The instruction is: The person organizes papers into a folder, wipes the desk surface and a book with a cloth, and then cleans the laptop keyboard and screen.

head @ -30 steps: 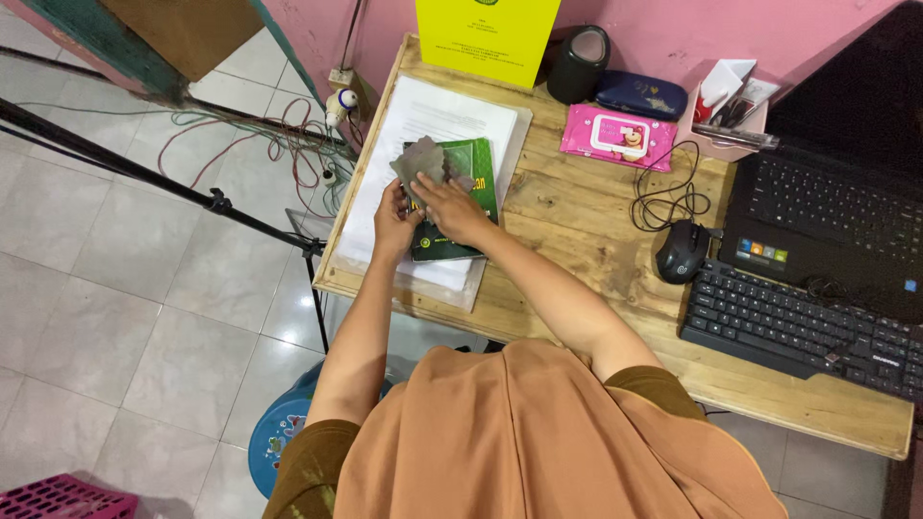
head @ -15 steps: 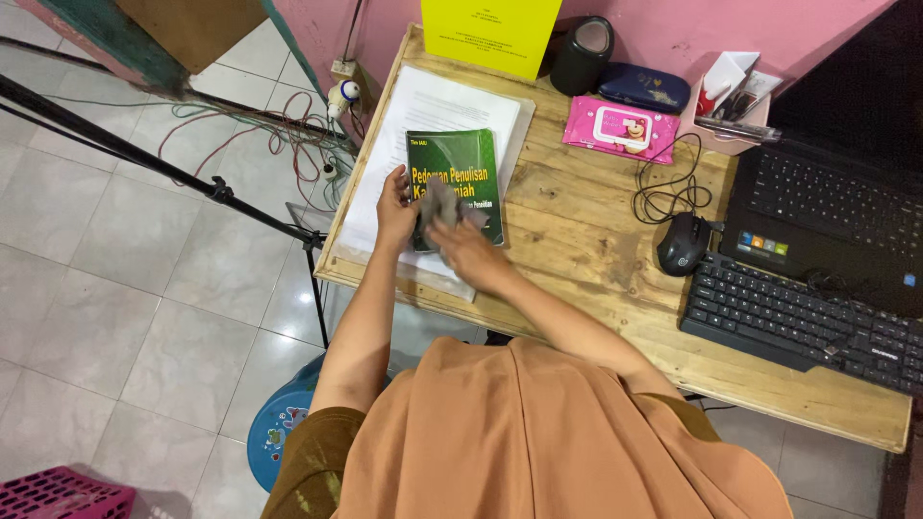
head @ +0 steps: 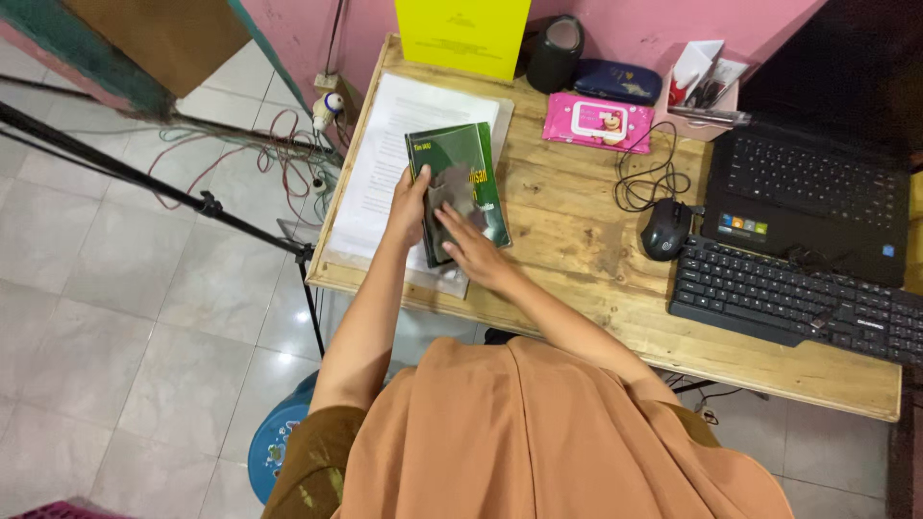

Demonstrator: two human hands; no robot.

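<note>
Head view: green book (head: 473, 165) lying on a stack of white papers (head: 404, 144) at the left end of the wooden desk (head: 577, 240). Left hand (head: 408, 207) clasped on the book's left edge, thumb over the cover, fingers curled round it. Right hand (head: 473, 252) pressed flat on a grey cloth (head: 449, 190) spread over the cover — fingers extended, not gripping. Further right: pink wipes pack (head: 588, 122), black mouse (head: 663, 231) with coiled cable, black keyboard (head: 788, 300), laptop (head: 817, 192). Yellow sheet (head: 461, 34) against the pink wall — dark speaker (head: 556, 53) just beside it.
</note>
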